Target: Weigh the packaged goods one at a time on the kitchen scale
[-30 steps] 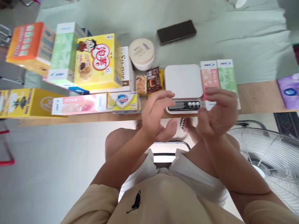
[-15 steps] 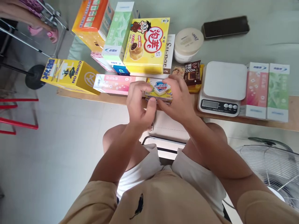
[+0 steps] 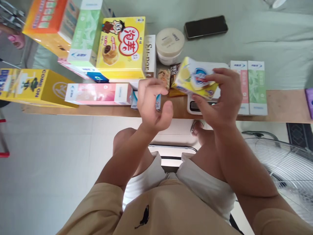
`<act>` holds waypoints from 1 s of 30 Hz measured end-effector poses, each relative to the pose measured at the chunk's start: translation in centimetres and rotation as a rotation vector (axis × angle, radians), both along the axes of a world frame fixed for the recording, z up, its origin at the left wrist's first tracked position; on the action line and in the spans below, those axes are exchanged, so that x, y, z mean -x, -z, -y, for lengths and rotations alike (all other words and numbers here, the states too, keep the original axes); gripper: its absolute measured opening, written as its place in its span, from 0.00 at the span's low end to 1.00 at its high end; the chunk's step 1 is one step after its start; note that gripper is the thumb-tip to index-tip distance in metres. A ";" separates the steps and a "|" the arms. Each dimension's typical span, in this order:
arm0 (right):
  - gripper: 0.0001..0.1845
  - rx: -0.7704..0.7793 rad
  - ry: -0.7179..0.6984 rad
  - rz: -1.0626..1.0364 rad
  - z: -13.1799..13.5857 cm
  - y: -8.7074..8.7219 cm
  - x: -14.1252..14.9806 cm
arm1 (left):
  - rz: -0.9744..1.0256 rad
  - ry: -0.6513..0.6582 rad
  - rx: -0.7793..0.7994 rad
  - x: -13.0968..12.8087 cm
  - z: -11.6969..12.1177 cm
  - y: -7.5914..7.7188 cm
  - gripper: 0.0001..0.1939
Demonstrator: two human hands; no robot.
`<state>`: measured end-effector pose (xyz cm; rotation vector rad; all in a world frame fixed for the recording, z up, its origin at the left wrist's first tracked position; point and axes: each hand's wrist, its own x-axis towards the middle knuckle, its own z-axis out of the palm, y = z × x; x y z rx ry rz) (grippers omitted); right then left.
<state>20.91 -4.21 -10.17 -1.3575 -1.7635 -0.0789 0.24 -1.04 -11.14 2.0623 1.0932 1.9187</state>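
Observation:
My right hand (image 3: 221, 94) grips a yellow and white Safeguard soap box (image 3: 193, 77) and holds it tilted above the white kitchen scale (image 3: 194, 109). The soap box hides much of the scale's plate and part of its display. My left hand (image 3: 154, 106) is empty, its fingers curved and apart, at the table's front edge. Behind it lies a blue and white box (image 3: 134, 100), mostly covered by the hand. Just left of that rests a long pink box (image 3: 97, 94) on its side.
Yellow (image 3: 121, 49), green (image 3: 84, 36) and orange (image 3: 49, 26) boxes are stacked at the left. A cream tub (image 3: 170, 45), a cocoa packet (image 3: 174, 73) and a black phone (image 3: 206, 27) stand behind. Pink (image 3: 244, 88) and green (image 3: 256, 88) boxes flank the scale; a fan (image 3: 288, 169) is lower right.
My right hand has lifted the soap box from the front edge and carried it right, over the scale. A blue and white box now shows where it lay. The view has shifted right.

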 end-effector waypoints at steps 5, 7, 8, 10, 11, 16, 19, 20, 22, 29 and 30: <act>0.19 0.077 0.293 -0.041 0.7 1.8 -5.1 | -0.009 0.218 0.018 -6.2 -1.2 0.1 0.12; 0.18 0.118 0.342 -0.053 0.5 2.3 -5.2 | -0.034 0.276 0.031 -7.9 -1.3 0.4 0.10; 0.18 0.134 0.353 -0.055 0.3 2.5 -5.0 | -0.047 0.289 0.043 -8.4 -1.4 0.6 0.09; 0.18 0.189 0.343 -0.061 -0.3 2.5 -4.6 | -0.070 0.292 0.069 -9.0 -1.3 1.0 0.09; 0.18 0.232 0.320 -0.070 -0.5 2.4 -4.5 | -0.084 0.280 0.086 -9.0 -1.2 1.2 0.09; 0.15 0.203 0.189 -0.137 0.1 1.7 -6.4 | -0.110 0.188 0.097 -8.4 -1.1 1.8 0.13; 0.11 -0.012 0.224 -0.120 1.1 1.7 -7.9 | -0.131 0.166 0.120 -8.1 -1.4 2.2 0.16; 0.10 -0.056 0.249 -0.103 1.4 1.7 -8.2 | -0.140 0.165 0.129 -8.1 -1.6 2.3 0.16; 0.10 -0.074 0.293 -0.068 1.7 1.8 -8.5 | -0.150 0.176 0.135 -8.0 -1.8 2.5 0.16; 0.17 0.077 0.167 -0.081 0.6 1.8 -7.4 | -0.212 0.257 0.166 -8.1 -2.3 2.4 0.13; 0.18 0.094 0.152 -0.073 0.4 1.9 -7.2 | -0.215 0.256 0.177 -8.1 -2.3 2.4 0.12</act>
